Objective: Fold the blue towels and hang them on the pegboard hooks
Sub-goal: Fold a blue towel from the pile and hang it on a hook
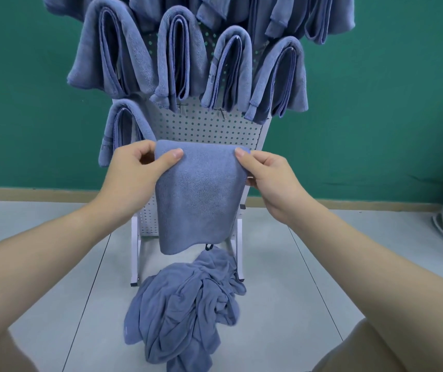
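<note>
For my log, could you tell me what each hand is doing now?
Left hand: pinches the folded towel at its top left corner.
Right hand: pinches its top right corner.

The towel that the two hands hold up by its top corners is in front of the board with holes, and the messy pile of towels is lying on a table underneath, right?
Not quite. The pile of towels lies on the floor, not on a table. The rest is right: the left hand and the right hand pinch the towel by its top corners in front of the board with holes. The head view shows it.
</note>
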Available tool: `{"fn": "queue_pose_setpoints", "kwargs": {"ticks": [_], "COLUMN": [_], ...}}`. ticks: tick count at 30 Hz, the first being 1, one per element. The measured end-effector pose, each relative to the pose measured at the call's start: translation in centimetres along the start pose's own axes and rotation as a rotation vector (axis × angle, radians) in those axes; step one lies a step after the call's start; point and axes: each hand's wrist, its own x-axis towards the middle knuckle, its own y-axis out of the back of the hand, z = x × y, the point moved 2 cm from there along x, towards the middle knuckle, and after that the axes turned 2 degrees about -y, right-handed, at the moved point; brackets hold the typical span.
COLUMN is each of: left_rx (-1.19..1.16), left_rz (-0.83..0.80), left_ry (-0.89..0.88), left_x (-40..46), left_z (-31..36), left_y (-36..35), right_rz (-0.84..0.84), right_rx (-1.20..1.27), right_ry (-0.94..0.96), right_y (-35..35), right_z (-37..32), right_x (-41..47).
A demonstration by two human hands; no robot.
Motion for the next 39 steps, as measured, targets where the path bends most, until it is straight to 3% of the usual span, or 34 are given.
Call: {"fn": "queue_pose_setpoints", "kwargs": {"ticks": [11, 19, 22, 25, 32, 39], "left_rx": [0.085, -0.040, -0.158, -0.368, -0.182, -0.239], "left_rz": [0.143, 0.039, 0.021, -0.131, -0.092, -0.031], "left_ry": [-0.115, -0.186, -0.169, -0.081, -0.068, -0.023], "left_x": [0.3, 0.3, 0.2, -0.1, 0.2, 0.0], "left_z": [0.8, 2.0, 2.6, 3.1, 2.2, 2.4], "left_y": [0.8, 0.8, 0.8, 0.5, 0.6, 0.2], "right_rz": [0.047, 0.023, -0.027, -0.075, -0.020, 0.018], "right_rx": [-0.043, 0.028, 0.102, 0.164, 0.088, 0.099], "right_ry": [0.060, 0.099, 0.096, 0.134, 0.116, 0.031], "right_y": [-0.8, -1.1, -1.6, -1.5, -1.4, -1.8], "right_z": [-1.6, -2.2, -2.4, -2.9, -2.5, -2.8], "right_x": [-0.9, -0.9, -1.3, -1.4, -1.1, -1.1]}}
